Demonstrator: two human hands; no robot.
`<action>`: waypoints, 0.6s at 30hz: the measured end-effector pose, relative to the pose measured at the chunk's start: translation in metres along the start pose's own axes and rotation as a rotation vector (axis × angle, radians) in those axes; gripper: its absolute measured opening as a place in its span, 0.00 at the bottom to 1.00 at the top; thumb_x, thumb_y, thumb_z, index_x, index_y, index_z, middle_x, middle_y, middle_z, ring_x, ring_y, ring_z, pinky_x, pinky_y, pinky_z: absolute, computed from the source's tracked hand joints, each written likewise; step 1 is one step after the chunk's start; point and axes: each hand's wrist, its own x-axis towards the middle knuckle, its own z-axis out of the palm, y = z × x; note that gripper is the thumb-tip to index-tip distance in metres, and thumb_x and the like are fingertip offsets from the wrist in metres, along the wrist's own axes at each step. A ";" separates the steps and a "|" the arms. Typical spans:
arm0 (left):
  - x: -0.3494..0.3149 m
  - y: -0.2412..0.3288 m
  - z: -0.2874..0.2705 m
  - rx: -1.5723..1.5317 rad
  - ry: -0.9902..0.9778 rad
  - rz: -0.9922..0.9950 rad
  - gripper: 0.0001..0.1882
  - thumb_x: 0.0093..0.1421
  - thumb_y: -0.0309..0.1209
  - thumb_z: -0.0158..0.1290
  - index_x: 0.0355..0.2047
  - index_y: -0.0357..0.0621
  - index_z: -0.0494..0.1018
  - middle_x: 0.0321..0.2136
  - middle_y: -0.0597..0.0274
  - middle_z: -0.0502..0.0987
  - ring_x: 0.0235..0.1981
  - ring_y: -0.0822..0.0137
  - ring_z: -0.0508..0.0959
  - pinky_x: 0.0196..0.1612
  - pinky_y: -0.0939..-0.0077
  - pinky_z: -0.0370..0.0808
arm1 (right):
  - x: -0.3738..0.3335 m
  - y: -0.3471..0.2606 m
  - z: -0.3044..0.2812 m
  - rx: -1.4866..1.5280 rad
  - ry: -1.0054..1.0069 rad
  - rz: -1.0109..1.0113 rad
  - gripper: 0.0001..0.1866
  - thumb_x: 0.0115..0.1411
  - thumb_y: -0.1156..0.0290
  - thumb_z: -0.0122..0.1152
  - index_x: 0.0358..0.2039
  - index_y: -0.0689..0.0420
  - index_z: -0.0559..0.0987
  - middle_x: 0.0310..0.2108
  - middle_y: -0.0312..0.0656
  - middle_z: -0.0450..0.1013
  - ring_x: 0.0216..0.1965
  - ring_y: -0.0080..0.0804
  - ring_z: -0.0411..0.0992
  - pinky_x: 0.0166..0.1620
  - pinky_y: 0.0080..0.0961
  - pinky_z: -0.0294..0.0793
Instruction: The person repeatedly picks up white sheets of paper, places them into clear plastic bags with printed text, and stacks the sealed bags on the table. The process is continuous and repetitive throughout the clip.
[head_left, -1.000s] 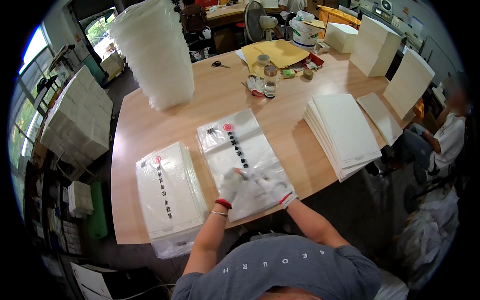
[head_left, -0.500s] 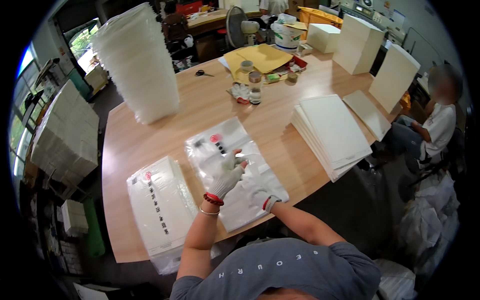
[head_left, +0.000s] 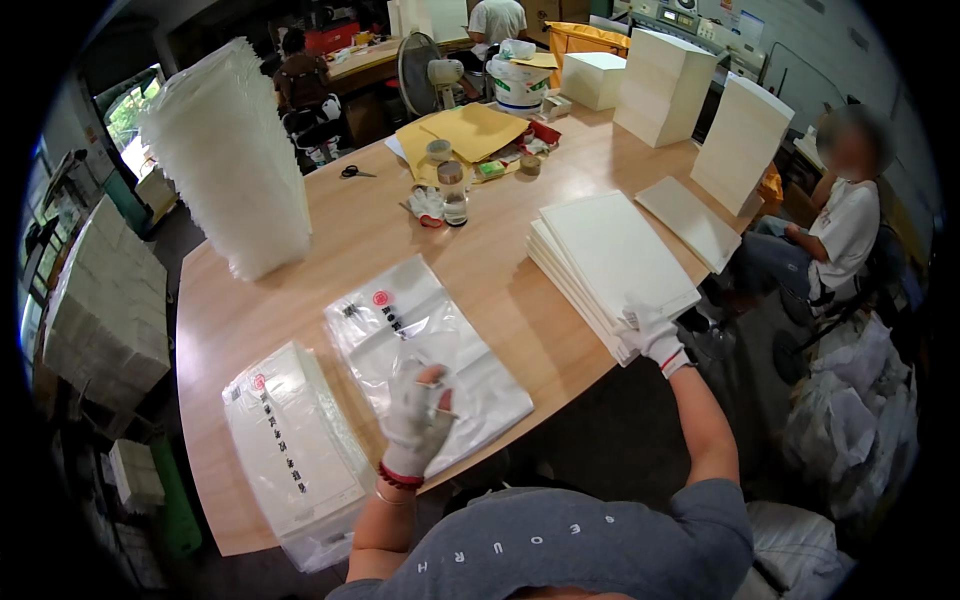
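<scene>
Low in the middle of the frame, the gloved left hand (head_left: pixel 415 420) rests on a clear plastic bag (head_left: pixel 425 350) lying flat on the wooden worktop (head_left: pixel 370 225), its grip loosely curled with fingertips pinching the film. Right of centre, the gloved right hand (head_left: pixel 650 335) sits on the near corner of a stack of cream sheets (head_left: pixel 610 255), its grip narrow on the top sheet's edge. A filled bag pile (head_left: pixel 290 445) lies at lower left; a tall white stack (head_left: pixel 235 155) stands upper left

White gloves on hands (head_left: pixel 415 415), grey lettered T-shirt (head_left: pixel 560 545).
</scene>
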 end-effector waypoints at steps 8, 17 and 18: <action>-0.026 0.056 0.126 -1.257 -0.646 -0.869 0.14 0.60 0.32 0.48 0.45 0.41 0.67 0.37 0.60 0.74 0.40 0.65 0.74 0.44 0.72 0.70 | -0.013 -0.040 -0.026 -0.414 0.192 -0.290 0.10 0.54 0.60 0.55 0.25 0.53 0.75 0.23 0.42 0.71 0.26 0.42 0.72 0.29 0.33 0.72; -0.044 0.030 0.123 -1.040 -0.752 -1.026 0.12 0.53 0.29 0.51 0.37 0.38 0.71 0.33 0.55 0.75 0.36 0.66 0.75 0.35 0.72 0.71 | -0.108 -0.042 -0.008 0.866 -0.019 0.003 0.15 0.61 0.60 0.49 0.38 0.60 0.73 0.29 0.40 0.71 0.33 0.30 0.71 0.38 0.28 0.73; -0.036 0.040 0.104 -0.800 -0.845 -0.940 0.14 0.52 0.30 0.52 0.37 0.36 0.71 0.33 0.53 0.75 0.36 0.65 0.75 0.37 0.72 0.71 | -0.118 -0.025 0.007 0.973 0.027 0.290 0.17 0.62 0.61 0.48 0.41 0.62 0.72 0.31 0.39 0.71 0.35 0.28 0.71 0.41 0.27 0.73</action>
